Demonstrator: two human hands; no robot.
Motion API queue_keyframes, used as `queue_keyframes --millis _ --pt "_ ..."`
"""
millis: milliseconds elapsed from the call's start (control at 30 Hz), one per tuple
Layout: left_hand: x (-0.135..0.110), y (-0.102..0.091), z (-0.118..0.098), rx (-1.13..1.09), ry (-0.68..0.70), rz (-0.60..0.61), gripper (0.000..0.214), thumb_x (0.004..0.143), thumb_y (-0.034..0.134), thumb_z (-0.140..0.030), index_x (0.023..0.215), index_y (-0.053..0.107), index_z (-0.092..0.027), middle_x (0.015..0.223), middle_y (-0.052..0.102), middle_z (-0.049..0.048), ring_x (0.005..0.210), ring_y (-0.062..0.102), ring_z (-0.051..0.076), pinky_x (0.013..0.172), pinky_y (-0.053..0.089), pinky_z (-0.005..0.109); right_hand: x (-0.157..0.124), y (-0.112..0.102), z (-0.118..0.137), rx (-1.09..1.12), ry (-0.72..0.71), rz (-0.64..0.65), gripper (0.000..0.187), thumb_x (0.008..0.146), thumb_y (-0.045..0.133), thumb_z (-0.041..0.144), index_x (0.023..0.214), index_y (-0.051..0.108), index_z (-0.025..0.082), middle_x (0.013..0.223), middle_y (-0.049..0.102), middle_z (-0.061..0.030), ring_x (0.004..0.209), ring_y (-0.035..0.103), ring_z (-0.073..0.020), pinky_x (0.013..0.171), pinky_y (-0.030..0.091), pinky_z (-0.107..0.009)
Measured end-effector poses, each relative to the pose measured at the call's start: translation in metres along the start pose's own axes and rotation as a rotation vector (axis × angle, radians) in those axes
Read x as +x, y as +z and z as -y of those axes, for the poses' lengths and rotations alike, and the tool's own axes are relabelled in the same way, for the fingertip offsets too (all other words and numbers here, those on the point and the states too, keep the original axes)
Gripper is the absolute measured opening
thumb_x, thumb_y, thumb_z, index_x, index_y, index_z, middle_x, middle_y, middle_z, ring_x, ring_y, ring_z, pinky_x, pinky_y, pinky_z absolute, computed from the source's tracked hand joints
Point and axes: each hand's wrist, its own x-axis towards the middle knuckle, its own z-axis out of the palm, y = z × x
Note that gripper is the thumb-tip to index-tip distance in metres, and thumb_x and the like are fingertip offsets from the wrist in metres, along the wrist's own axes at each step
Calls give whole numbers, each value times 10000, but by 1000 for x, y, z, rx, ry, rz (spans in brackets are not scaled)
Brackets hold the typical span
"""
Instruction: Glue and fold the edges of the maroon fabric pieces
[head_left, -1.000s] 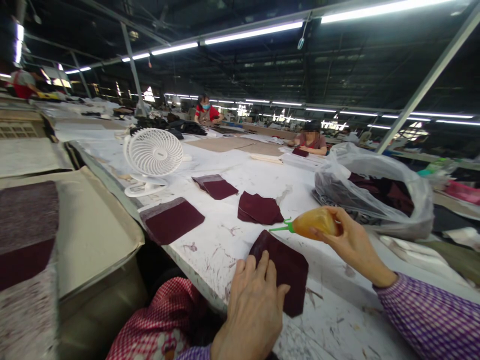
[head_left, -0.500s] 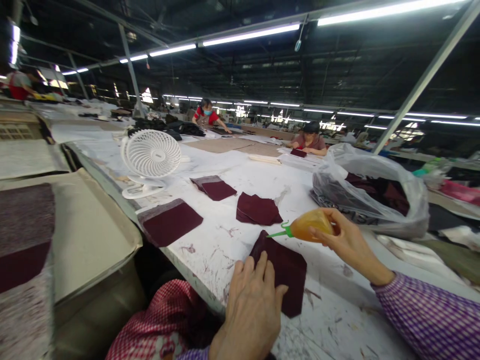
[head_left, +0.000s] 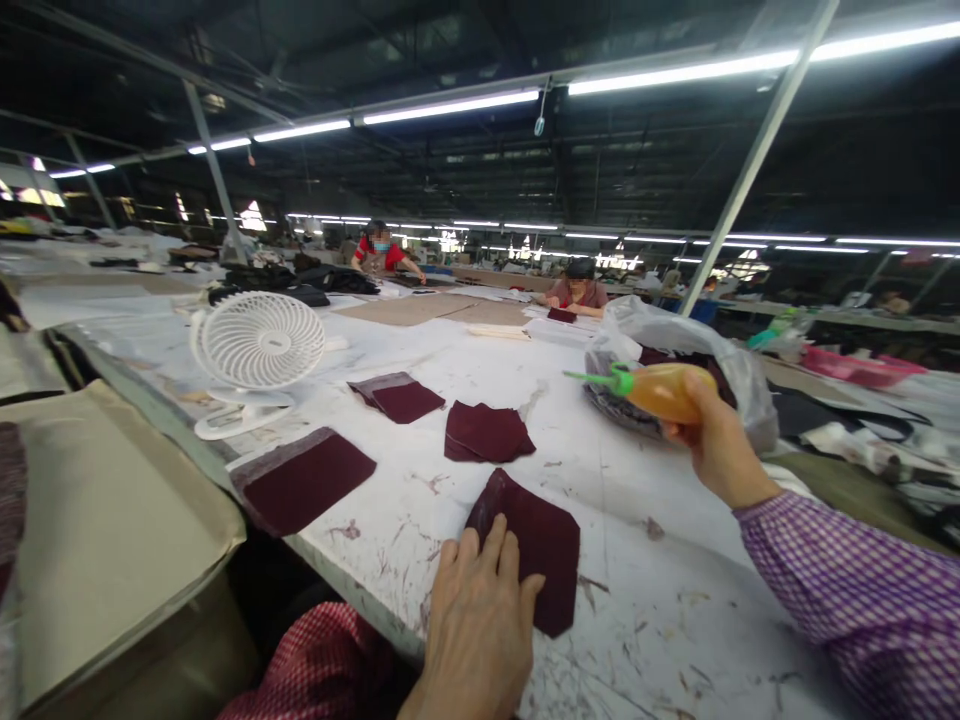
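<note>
My left hand lies flat with fingers stretched over the left edge of a dark maroon fabric piece on the white table. A darker, shiny strip shows along that edge near the fingertips. In my right hand is a squeeze bottle of amber liquid with a thin green nozzle. It is held up in the air, nozzle pointing left, apart from the fabric. Just beyond lies a small pile of maroon fabric pieces. Two more stacks, a near one and a farther one, lie to the left.
A white fan stands on the table at left. Behind the bottle sits a clear plastic bag with dark fabric inside. A beige padded surface adjoins the table's left edge. Two people work across the table; a pink basket is at far right.
My right hand has lifted the bottle up and to the right, taking its nozzle off the fabric's top corner. My left hand stays on the fabric. The view has turned slightly right.
</note>
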Motion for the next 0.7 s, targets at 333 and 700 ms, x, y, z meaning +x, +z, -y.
queue_keyframes --millis 333,700 --pt "8 22 26 65 324 -138 324 865 449 -278 1106 641 -177 1137 646 60 822 591 232 644 431 340 45 -86 -1 591 -18 -452 448 684 582 607 949 544 247 762 553 16 484 377 -64 366 319 -173" --pt "5 12 35 -95 396 -273 305 884 460 -382 1083 602 -200 1062 673 31 851 609 199 748 454 313 25 -220 1 103 -13 -642 336 755 584 396 1055 499 272 1027 597 -11 862 574 -138 709 468 -298"
